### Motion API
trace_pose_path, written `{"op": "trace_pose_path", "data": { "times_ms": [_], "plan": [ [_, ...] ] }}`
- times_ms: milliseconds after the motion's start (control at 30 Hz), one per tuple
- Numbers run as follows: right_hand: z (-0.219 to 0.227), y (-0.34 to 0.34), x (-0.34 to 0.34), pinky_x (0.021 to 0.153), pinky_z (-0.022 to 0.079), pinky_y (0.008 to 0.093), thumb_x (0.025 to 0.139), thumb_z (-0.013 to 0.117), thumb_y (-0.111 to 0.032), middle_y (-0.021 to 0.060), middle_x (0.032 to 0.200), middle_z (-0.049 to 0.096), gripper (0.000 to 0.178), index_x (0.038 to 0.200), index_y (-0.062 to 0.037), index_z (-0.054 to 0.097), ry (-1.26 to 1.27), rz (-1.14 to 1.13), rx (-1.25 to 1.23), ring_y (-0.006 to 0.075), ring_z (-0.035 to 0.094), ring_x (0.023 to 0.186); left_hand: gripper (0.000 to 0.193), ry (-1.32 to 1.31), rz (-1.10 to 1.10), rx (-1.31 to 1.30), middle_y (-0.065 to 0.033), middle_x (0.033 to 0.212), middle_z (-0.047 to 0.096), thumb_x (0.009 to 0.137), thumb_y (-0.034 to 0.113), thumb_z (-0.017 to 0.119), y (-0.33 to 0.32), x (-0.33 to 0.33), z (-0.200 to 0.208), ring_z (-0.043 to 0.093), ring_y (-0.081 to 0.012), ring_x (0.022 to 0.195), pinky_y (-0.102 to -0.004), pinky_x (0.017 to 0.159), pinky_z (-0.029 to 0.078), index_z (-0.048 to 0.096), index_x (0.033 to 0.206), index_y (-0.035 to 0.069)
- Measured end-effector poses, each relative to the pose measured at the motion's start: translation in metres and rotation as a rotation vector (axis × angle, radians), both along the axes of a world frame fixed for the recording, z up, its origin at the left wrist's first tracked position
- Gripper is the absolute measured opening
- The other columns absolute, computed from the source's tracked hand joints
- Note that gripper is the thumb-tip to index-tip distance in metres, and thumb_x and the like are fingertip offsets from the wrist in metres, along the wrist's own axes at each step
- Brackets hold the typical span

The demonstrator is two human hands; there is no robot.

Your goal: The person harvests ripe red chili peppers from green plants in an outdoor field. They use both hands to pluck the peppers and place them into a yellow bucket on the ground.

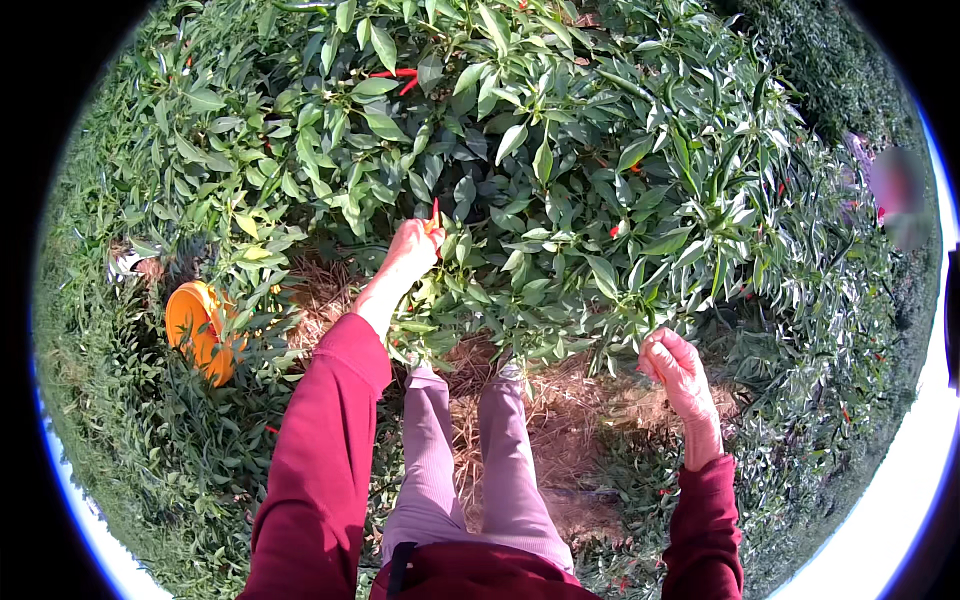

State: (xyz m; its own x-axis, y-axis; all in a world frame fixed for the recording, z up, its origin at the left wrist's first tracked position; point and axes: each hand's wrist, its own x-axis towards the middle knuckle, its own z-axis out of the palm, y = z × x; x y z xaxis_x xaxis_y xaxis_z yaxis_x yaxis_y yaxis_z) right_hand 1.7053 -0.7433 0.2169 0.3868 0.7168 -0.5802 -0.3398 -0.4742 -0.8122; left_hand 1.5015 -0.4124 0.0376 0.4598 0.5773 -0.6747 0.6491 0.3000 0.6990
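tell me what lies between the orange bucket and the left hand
Leaves and straw lie between the bucket and the left hand, in the head view.

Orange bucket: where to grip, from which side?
Likely the upper-left rim of the bucket, coming from above and its left: that thin, curved edge shows bare, while leaves crowd the right side. Can't see a handle.

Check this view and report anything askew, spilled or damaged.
The orange bucket at left looks tilted, not upright, among the leaves, though the fisheye lens may exaggerate that. No spill or damage stands out.
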Motion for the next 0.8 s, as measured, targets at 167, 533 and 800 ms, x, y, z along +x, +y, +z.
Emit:
{"op": "trace_pose_path", "data": {
  "times_ms": [167, 533, 800],
  "plan": [
    [0.041, 0.049, -0.020, 0.044, 0.030, 0.0192, 0.093, 0.048, -0.016, 0.0002, 0.069, 0.044, 0.011, 0.091, -0.0049, 0.052, 0.217, -0.348, 0.136, 0.0070, 0.039, 0.055, 0.014, -0.102, 0.059, -0.318, 0.0038, 0.056, 0.045, 0.087, 0.019, 0.055, -0.008, -0.006, 0.037, 0.046, -0.0065, 0.050, -0.0229, 0.042, 0.035, 0.059, 0.087, 0.006],
    [-0.049, 0.125, 0.017, 0.036, 0.018, 0.0174, 0.087, 0.059, -0.024, -0.0078, 0.056, 0.028, 0.023, 0.091, -0.0013, 0.055, 0.501, -0.598, -0.107, 0.0030, 0.023, 0.044, 0.016, -0.419, 0.179, -0.396, 0.0044, 0.066, 0.051, 0.088, 0.024, 0.058, -0.058, -0.008, 0.090, 0.038, -0.0009, 0.049, -0.0152, 0.041, 0.024, 0.056, 0.084, 0.009],
    [-0.098, 0.148, 0.007, 0.036, 0.015, 0.0224, 0.091, 0.049, -0.027, -0.0070, 0.052, 0.025, 0.026, 0.070, -0.0133, 0.040, 0.572, -0.961, -0.135, 0.0066, 0.019, 0.039, 0.012, -0.261, 0.299, -0.312, 0.0056, 0.071, 0.050, 0.090, 0.015, 0.054, -0.128, -0.090, 0.101, 0.043, -0.0013, 0.057, -0.0154, 0.053, 0.039, 0.058, 0.094, 0.005]
  ]
}}
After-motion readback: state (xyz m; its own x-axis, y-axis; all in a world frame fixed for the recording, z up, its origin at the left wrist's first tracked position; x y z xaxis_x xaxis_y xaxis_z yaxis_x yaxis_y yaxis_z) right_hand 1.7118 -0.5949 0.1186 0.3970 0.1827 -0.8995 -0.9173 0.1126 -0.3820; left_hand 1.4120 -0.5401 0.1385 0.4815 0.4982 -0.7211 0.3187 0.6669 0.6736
